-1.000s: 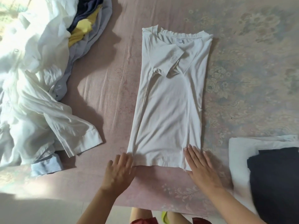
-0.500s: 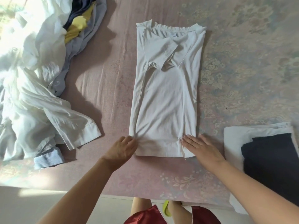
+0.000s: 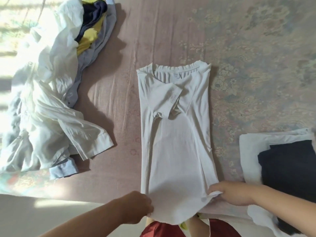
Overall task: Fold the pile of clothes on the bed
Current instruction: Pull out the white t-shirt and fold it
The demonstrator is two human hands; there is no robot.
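Hands at the near hem of one white T-shirt: your left hand enters from the near left, forearm angled up toward the middle, its fingers curled over the hem's left corner and gripping it. Your right hand comes in from the right, forearm nearly level, with fingers bunching and pinching the hem's right corner. Between both hands the hem is raised off the bed and hangs past its near edge.

You have one garment in work: the T-shirt lies in the middle of the bed, folded into a narrow strip with both sleeves turned in over the chest. Its long axis runs from near to far, collar pointing far and hem toward you.

One loose pile of clothes sits at the far left, well apart from the shirt, mixing white, pale blue, yellow and navy pieces. One folded stack lies at the right, two items visible: a white piece beneath a dark navy piece.
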